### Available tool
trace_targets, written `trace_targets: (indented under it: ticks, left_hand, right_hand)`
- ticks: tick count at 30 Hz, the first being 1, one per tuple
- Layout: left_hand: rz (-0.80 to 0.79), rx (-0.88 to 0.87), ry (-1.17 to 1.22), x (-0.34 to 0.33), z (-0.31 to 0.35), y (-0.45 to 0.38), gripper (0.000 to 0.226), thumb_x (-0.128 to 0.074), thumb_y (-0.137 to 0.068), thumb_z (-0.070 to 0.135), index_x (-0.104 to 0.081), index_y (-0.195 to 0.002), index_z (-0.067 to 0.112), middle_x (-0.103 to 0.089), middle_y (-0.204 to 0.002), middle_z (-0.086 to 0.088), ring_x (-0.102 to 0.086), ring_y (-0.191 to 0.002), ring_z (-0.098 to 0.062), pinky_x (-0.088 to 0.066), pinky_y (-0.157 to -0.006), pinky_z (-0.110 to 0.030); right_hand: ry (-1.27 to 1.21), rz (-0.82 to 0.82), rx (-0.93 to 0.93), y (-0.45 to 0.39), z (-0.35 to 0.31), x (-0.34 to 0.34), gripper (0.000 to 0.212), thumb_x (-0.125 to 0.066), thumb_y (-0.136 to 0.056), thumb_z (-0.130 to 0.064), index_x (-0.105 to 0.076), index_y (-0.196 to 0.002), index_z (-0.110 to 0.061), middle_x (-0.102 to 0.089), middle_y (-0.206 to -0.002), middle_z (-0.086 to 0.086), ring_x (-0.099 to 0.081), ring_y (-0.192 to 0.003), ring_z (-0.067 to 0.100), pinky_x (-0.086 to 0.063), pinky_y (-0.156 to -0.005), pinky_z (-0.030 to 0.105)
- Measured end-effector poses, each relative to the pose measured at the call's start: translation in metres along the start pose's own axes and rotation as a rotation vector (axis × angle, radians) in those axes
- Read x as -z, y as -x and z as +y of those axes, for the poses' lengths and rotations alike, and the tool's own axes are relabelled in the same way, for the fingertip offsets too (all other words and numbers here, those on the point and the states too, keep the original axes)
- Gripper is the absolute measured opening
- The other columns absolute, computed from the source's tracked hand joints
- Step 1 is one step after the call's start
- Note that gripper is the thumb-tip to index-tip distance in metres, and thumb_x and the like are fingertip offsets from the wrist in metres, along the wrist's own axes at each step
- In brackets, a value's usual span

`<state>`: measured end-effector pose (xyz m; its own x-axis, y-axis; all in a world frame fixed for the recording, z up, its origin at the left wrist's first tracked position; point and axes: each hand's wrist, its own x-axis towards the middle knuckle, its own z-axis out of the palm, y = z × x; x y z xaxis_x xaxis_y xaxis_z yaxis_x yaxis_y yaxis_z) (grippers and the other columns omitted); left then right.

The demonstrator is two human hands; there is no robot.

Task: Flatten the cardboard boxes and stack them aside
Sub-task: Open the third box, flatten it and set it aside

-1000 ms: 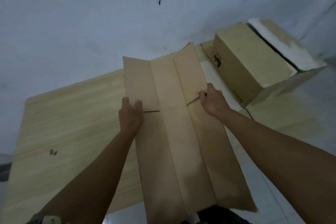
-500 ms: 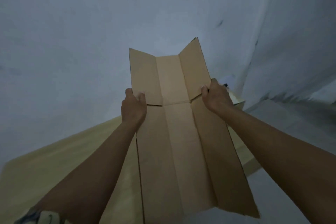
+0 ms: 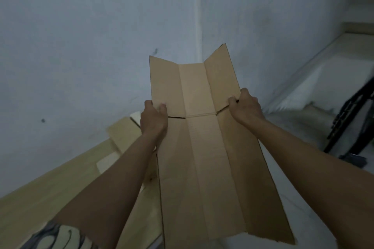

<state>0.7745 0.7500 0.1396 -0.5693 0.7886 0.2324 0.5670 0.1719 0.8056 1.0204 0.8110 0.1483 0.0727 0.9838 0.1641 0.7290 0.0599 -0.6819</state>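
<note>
Here, both hands hold one flattened cardboard box (image 3: pixel 204 147) up in front of a wall corner.

The box is opened out into a long creased sheet, three lengthwise panels visible, its far flaps pointing away from the person and the right far flap angled upward. Left hand (image 3: pixel 154 120) is closed on the sheet's left edge at the slit between flap and body, thumb on top of the near face, other fingers behind. Right hand (image 3: pixel 245 107) is closed on the right edge at the matching slit, fingers curled over the flap. The sheet is held off the surface; its near end hangs toward the person, with a slightly torn corner at lower right. Below and left lies a pale wooden table (image 3: pixel 50 194), with other cardboard pieces (image 3: pixel 123 137) on it near the wall. A dark metal frame (image 3: pixel 352 119) stands at far right on the pale floor (image 3: pixel 293 111).
</note>
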Motion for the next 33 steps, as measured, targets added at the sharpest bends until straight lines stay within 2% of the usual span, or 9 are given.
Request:
trace_targets:
  ticks: [6, 10, 13, 20, 22, 24, 28, 31, 33]
  left_hand:
    - [-0.088, 0.009, 0.002, -0.107, 0.040, -0.025, 0.036, -0.048, -0.098, 0.039, -0.050, -0.116, 0.007, -0.062, -0.112, -0.016, -0.059, -0.100, -0.036, -0.041, -0.075, -0.033]
    - [-0.136, 0.034, 0.021, -0.178, 0.054, -0.052, 0.035, -0.046, -0.099, 0.040, -0.049, -0.115, 0.009, -0.062, -0.110, -0.014, -0.058, -0.092, -0.031, -0.044, -0.076, -0.034]
    - [-0.148, 0.066, 0.038, -0.230, 0.060, -0.080, 0.035, -0.046, -0.099, 0.040, -0.050, -0.112, 0.008, -0.062, -0.105, -0.011, -0.058, -0.088, -0.029, -0.047, -0.077, -0.036]
    - [-0.131, 0.133, 0.047, -0.323, 0.067, -0.132, 0.026, -0.044, -0.102, 0.037, -0.046, -0.103, 0.011, -0.045, -0.075, 0.011, -0.042, -0.062, -0.004, -0.028, -0.051, -0.023]
    - [-0.124, 0.163, 0.028, -0.343, 0.063, -0.142, 0.027, -0.043, -0.102, 0.037, -0.047, -0.105, 0.010, -0.047, -0.077, 0.009, -0.044, -0.065, -0.010, -0.027, -0.052, -0.025]
    - [-0.112, 0.204, 0.014, -0.363, 0.054, -0.152, 0.032, -0.043, -0.102, 0.037, -0.049, -0.112, 0.007, -0.056, -0.087, 0.000, -0.049, -0.073, -0.018, -0.031, -0.061, -0.028]
    - [-0.040, 0.335, -0.021, -0.403, 0.023, -0.162, 0.040, -0.041, -0.102, 0.037, -0.048, -0.127, 0.007, -0.061, -0.114, -0.012, -0.058, -0.105, -0.033, -0.031, -0.074, -0.029]
    - [0.032, 0.471, -0.099, -0.435, -0.009, -0.158, 0.040, -0.040, -0.103, 0.038, -0.049, -0.120, 0.003, -0.061, -0.114, -0.016, -0.057, -0.107, -0.035, -0.022, -0.065, -0.021]
    - [0.100, 0.517, -0.112, -0.457, -0.035, -0.151, 0.032, -0.043, -0.103, 0.035, -0.049, -0.105, 0.004, -0.060, -0.103, -0.017, -0.058, -0.103, -0.036, -0.020, -0.060, -0.021]
  right_hand:
    - [-0.009, 0.026, -0.071, -0.076, 0.080, 0.026, 0.033, -0.041, -0.102, -0.037, -0.046, -0.118, -0.009, -0.057, -0.102, 0.013, -0.058, -0.087, 0.031, -0.046, -0.070, 0.036]
    - [0.006, 0.037, -0.092, -0.135, 0.121, 0.024, 0.028, -0.041, -0.102, -0.036, -0.046, -0.112, -0.010, -0.059, -0.099, 0.012, -0.056, -0.083, 0.029, -0.042, -0.067, 0.035]
    - [0.008, 0.053, -0.108, -0.182, 0.144, 0.017, 0.028, -0.040, -0.102, -0.038, -0.046, -0.109, -0.012, -0.061, -0.097, 0.014, -0.059, -0.083, 0.031, -0.049, -0.070, 0.038]
    - [0.013, 0.061, -0.096, -0.279, 0.184, -0.009, 0.033, -0.042, -0.101, -0.038, -0.048, -0.118, -0.010, -0.064, -0.101, 0.013, -0.061, -0.088, 0.032, -0.051, -0.077, 0.040]
    - [0.006, 0.050, -0.085, -0.302, 0.196, -0.021, 0.033, -0.044, -0.101, -0.039, -0.049, -0.115, -0.010, -0.064, -0.100, 0.013, -0.061, -0.089, 0.033, -0.053, -0.079, 0.043]
    - [0.003, 0.035, -0.053, -0.326, 0.209, -0.038, 0.031, -0.046, -0.101, -0.038, -0.049, -0.110, -0.008, -0.064, -0.097, 0.012, -0.061, -0.087, 0.033, -0.051, -0.075, 0.041]
    - [-0.023, -0.047, 0.019, -0.368, 0.237, -0.087, 0.029, -0.047, -0.102, -0.036, -0.050, -0.109, -0.007, -0.061, -0.088, 0.006, -0.062, -0.082, 0.032, -0.044, -0.065, 0.035]
    - [-0.037, -0.139, 0.081, -0.393, 0.268, -0.134, 0.034, -0.046, -0.103, -0.037, -0.050, -0.117, -0.006, -0.066, -0.092, 0.015, -0.062, -0.081, 0.033, -0.043, -0.063, 0.036]
    - [-0.022, -0.191, 0.108, -0.401, 0.291, -0.168, 0.036, -0.045, -0.103, -0.038, -0.049, -0.117, -0.005, -0.066, -0.090, 0.016, -0.059, -0.076, 0.031, -0.038, -0.061, 0.035]
